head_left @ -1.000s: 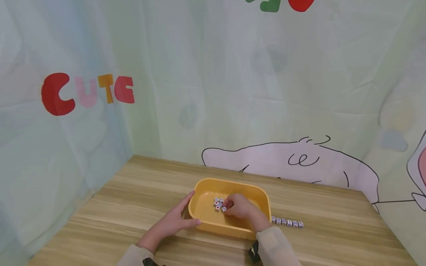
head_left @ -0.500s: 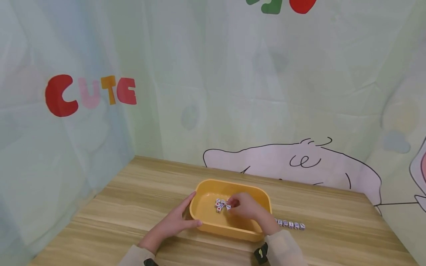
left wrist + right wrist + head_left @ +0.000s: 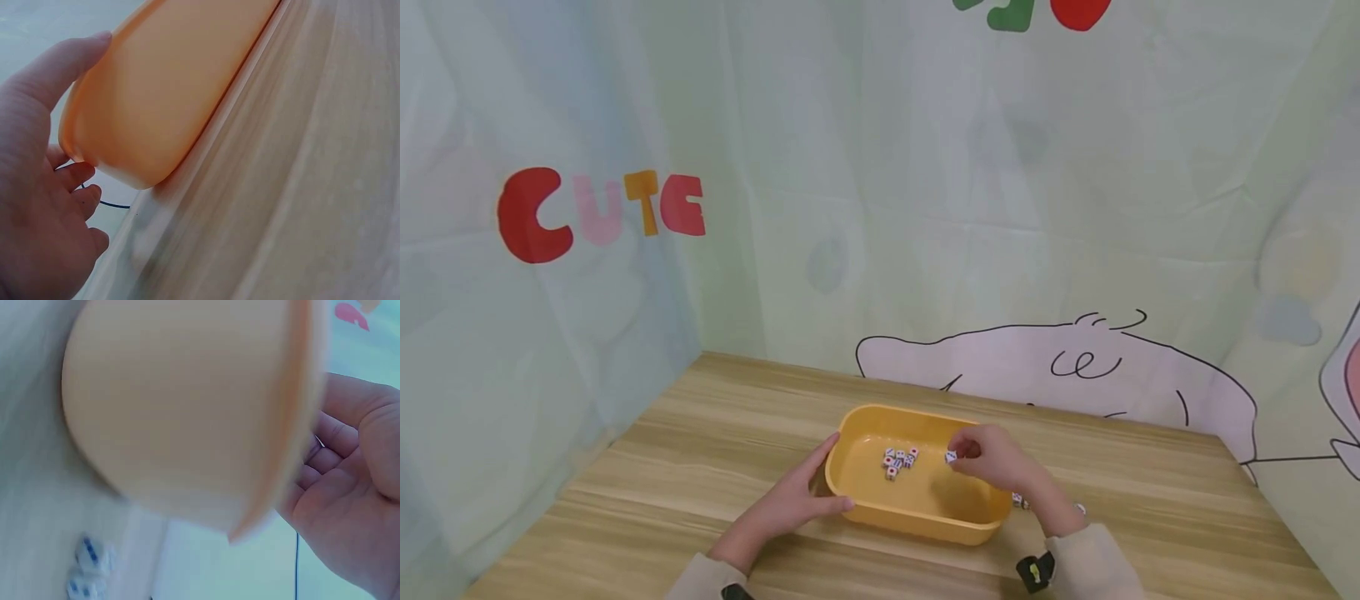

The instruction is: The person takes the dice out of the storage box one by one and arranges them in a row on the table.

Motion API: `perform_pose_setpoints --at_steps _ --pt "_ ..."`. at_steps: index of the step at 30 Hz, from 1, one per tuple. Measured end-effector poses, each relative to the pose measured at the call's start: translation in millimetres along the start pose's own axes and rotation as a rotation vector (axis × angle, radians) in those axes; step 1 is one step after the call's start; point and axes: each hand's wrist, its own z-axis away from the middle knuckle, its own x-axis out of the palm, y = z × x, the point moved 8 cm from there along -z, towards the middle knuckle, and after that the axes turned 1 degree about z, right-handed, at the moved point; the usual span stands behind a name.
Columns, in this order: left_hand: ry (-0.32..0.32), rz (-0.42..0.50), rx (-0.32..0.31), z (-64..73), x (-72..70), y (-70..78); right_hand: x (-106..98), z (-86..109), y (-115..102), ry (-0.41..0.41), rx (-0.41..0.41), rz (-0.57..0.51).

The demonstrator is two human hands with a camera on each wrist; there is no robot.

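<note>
A yellow plastic tub stands on the wooden table. My left hand holds it by the left end, thumb on the near rim and fingers along the left side; the left wrist view has the thumb on the tub wall. Over the tub's right part, my right hand pinches a white die between thumb and fingertips. Several white dice lie clustered on the tub floor. In the right wrist view the tub's wall hides the right fingertips and the die.
On the wooden table, right of the tub, a row of dice is mostly hidden behind my right forearm. Two of these dice show blurred in the right wrist view. A printed cloth backdrop hangs behind the table.
My right hand has lifted a die from the cluster and moved right with it, toward the tub's right end. The forearm now covers most of the row. The left hand stays on the tub.
</note>
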Motion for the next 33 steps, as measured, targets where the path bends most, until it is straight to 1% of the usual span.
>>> perform_pose_setpoints --at_steps 3,9,14,17,22,28,33 --pt "-0.004 0.002 -0.005 -0.1 0.4 0.6 -13.0 7.7 3.3 0.007 0.011 0.023" --pt "-0.004 0.000 -0.013 0.5 0.0 1.6 -35.3 22.7 14.7 0.041 0.061 0.052" --pt "0.001 -0.014 -0.022 0.8 -2.1 1.2 -46.3 34.3 28.2 0.063 0.106 0.066" --pt "-0.001 -0.009 -0.027 1.1 -3.1 1.2 -51.7 41.4 36.3 0.074 0.120 0.071" --pt "-0.004 -0.010 -0.021 1.0 -2.9 1.9 -60.8 54.9 49.2 0.089 0.125 0.078" --pt "-0.002 -0.017 -0.016 0.9 -1.8 1.8 -69.6 70.1 65.3 0.089 0.103 0.093" --pt "-0.003 -0.005 -0.016 1.2 -1.2 1.7 -76.0 83.0 79.5 0.094 0.114 0.096"
